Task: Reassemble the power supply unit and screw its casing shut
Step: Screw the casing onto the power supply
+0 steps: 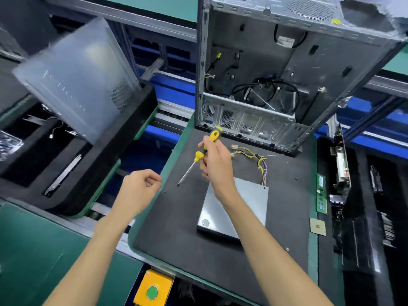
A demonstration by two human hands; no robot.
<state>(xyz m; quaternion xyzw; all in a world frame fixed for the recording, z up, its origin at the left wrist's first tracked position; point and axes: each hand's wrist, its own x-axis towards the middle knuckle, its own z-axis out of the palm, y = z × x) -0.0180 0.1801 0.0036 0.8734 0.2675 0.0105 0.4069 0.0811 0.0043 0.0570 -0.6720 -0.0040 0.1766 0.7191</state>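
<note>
One closed grey power supply unit (251,195) (wires (260,164) trailing) lies flat; right hand (215,161) grips screwdriver (198,155), left hand (139,186) loosely curled.

Landmark: power supply unit (249,204). The right forearm (240,208) crosses it and hides a diagonal band of its lid; its wire bundle (261,164) runs behind the right hand (215,160). That hand also covers the middle of the screwdriver (204,151) handle. Beyond the unit, the computer case (254,74) is cut off by the top edge. Far to the unit's left, a grey panel (77,78) is motion-blurred. Small specks on the tabletop (176,217) around the unit are too small to identify.
</note>
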